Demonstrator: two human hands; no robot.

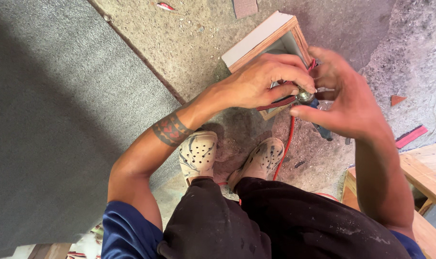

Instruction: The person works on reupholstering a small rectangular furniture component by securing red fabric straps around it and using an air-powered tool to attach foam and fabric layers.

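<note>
The one container in view is an open wooden box (275, 36), set on the dusty floor (194, 43) just ahead of the person's feet; it has a pale panel on its near-left side, bare timber edges and a grey inner wall, and the hands cover most of its opening, so whether anything lies inside cannot be told. Over that opening the left hand (263, 81) curls its fingers down around a small round metal fitting (304, 96) and grips it, with a red-and-black ribbed hose (278, 102) running out from under the palm. The right hand (345, 98) is blurred; it is half open, thumb stretched toward the fitting and fingers spread above it, and whether it actually touches the fitting cannot be told. A thin red cord (289, 139) drops from the fitting toward the floor between two pale perforated clogs (198, 153). A dark blue tool part (321, 129) lies on the floor just below the right hand. No labels or signs are legible; a flat red strip (411, 136) and a small orange triangle (397, 100) lie to the right, a grey carpet (59, 110) covers the left, and light wooden planks (426, 175) sit at the right edge.
</note>
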